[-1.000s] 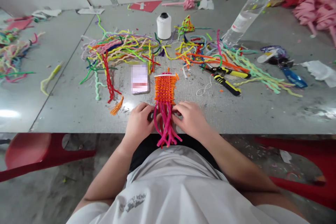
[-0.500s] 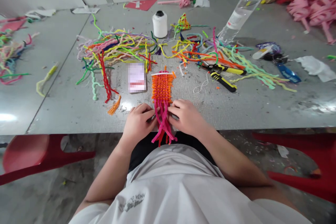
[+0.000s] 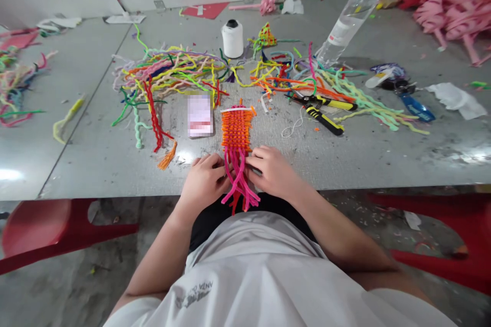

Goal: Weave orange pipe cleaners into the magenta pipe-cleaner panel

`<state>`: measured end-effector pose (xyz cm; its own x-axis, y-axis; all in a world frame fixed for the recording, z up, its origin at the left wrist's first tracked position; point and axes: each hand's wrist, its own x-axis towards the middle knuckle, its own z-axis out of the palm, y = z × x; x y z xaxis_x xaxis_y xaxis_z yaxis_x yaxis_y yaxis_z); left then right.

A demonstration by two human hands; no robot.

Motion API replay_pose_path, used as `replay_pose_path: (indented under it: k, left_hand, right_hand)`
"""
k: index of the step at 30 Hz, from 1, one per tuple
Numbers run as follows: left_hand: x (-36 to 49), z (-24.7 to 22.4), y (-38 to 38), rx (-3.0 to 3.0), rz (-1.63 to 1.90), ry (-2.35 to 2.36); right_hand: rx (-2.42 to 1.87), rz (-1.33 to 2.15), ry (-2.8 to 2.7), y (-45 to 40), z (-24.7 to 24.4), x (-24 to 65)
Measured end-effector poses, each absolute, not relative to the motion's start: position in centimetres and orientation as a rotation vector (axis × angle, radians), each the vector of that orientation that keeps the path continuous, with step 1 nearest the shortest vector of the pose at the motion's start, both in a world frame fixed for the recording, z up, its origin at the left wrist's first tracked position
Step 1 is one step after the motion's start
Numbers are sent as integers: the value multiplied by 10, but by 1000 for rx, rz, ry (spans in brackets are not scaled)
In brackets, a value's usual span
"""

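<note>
Left hand [image 3: 205,176] curls beside the woven orange-and-pink chenille-stem panel [image 3: 236,130], on the left of its loose pink strands [image 3: 238,176], fingertips partly hidden behind them; whether it grips any, I can't make out. Right hand [image 3: 272,169] bends in from the opposite side of the same strands, fingers close together, its hold likewise unclear. The panel lies flat on the grey table [image 3: 364,163], just beyond the hands, a white strip [image 3: 237,109] across its far end, its strands running over the table's front edge.

Well left of the panel, below table level, is a red plastic stool [image 3: 34,227]. Left of the panel and beyond it spreads a heap of multicoloured chenille stems [image 3: 169,69]; an orange tassel [image 3: 168,156] sits off its lower left. A smartphone [image 3: 200,115], screen pixelated, lies just left of the panel. Beyond the panel stands a white thread spool [image 3: 232,41]. Right of the panel lie yellow-and-black-handled pliers [image 3: 326,117], with a clear plastic bottle [image 3: 345,28] farther back. Farthest right of the panel come a blue tag [image 3: 418,107] and crumpled white tissue [image 3: 458,99]
</note>
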<state>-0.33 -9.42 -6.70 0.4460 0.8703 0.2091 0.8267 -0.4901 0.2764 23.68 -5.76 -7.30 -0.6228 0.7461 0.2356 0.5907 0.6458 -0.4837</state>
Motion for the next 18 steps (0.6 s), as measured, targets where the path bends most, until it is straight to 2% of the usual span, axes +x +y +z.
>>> replay_pose_path:
  k: [10, 18]
  left_hand:
    - [-3, -68, -95, 2483, 547, 1508]
    - [-14, -54, -100, 2160, 896, 1513]
  right_hand:
    - [-1024, 541, -2390, -57, -77, 237]
    - [-963, 865, -1919, -61, -71, 261]
